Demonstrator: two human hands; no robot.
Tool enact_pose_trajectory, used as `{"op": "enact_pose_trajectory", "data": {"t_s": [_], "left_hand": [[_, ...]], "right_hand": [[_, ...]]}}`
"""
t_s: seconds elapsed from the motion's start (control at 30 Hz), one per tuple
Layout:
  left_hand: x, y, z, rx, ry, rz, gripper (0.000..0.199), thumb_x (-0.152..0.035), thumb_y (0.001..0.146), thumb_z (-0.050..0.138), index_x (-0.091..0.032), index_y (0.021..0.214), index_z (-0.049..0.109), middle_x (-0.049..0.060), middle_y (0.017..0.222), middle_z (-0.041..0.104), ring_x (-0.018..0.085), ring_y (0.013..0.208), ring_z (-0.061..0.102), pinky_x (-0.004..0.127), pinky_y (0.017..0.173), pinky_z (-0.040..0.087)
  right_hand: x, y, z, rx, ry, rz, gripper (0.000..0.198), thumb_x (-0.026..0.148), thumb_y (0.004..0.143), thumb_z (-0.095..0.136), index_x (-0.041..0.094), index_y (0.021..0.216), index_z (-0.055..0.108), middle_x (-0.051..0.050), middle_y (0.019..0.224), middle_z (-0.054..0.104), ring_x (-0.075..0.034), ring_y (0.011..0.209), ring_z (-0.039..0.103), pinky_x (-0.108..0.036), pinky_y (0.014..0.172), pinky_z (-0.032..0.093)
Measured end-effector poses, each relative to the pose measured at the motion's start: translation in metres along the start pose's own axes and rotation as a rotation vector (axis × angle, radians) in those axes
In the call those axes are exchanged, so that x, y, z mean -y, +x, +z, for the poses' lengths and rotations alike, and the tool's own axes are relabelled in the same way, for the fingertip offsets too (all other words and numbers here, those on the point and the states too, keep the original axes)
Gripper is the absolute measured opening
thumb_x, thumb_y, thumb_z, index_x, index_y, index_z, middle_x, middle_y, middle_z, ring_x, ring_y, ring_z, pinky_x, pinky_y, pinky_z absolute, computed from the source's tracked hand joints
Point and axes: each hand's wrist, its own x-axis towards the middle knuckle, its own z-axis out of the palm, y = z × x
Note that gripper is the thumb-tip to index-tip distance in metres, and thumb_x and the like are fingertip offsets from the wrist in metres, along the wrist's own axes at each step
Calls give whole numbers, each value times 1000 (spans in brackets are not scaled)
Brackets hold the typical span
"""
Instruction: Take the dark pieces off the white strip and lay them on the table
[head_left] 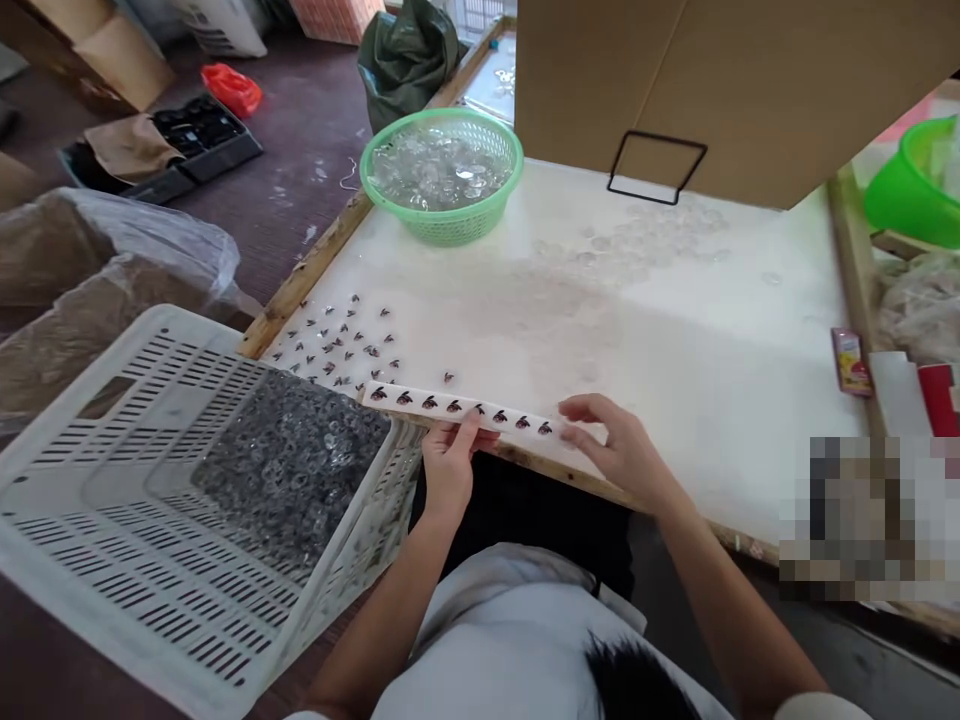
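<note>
A white strip of stickers with a row of small dark-and-red printed figures lies along the table's near edge. My left hand is closed on its middle, thumb on top and fingers underneath. At the strip's right end is my right hand, thumb and forefinger apart around that end; whether a small clear piece is between them I cannot make out. Left of the strip, several small printed pieces with the same figure are spread on the white table.
A green basket of clear discs stands at the back left. Loose clear discs lie near a large cardboard box and a black wire frame. Below left is a white crate with many clear pieces. Wooden edging borders the table.
</note>
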Motion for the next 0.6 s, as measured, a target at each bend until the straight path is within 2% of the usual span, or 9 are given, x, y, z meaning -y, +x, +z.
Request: {"op": "enact_pose_trajectory", "data": {"t_s": [0.1,0.33,0.5,0.6], "left_hand": [[2,0,-2,-9,16,39,23,-35,74,76,-17,86,70,0,65,69,19,66,70,27,62,59],[6,0,-16,56,136,88,17,-33,76,75,-17,82,70,0,70,71,17,60,68,27,59,59],[13,-4,-17,17,177,82,16,-33,76,74,-18,80,69,-1,65,69,16,55,66,29,58,60],[14,-4,-12,-20,137,41,18,-34,75,76,-18,80,69,-1,65,70,16,54,66,29,56,60]], "right_hand": [[4,3,15,56,30,38,12,32,88,60,23,95,64,-4,92,70,-17,80,65,-28,67,51],[-8,-12,29,-104,70,93,7,28,88,61,22,91,63,-2,82,70,-16,72,65,-27,66,51],[-7,-28,40,-217,-71,-28,10,23,94,53,23,94,62,-5,94,71,-18,84,67,-30,74,52],[-3,-29,34,-281,-145,-135,15,18,94,50,23,90,63,-7,104,68,-19,96,65,-32,82,52]]}}
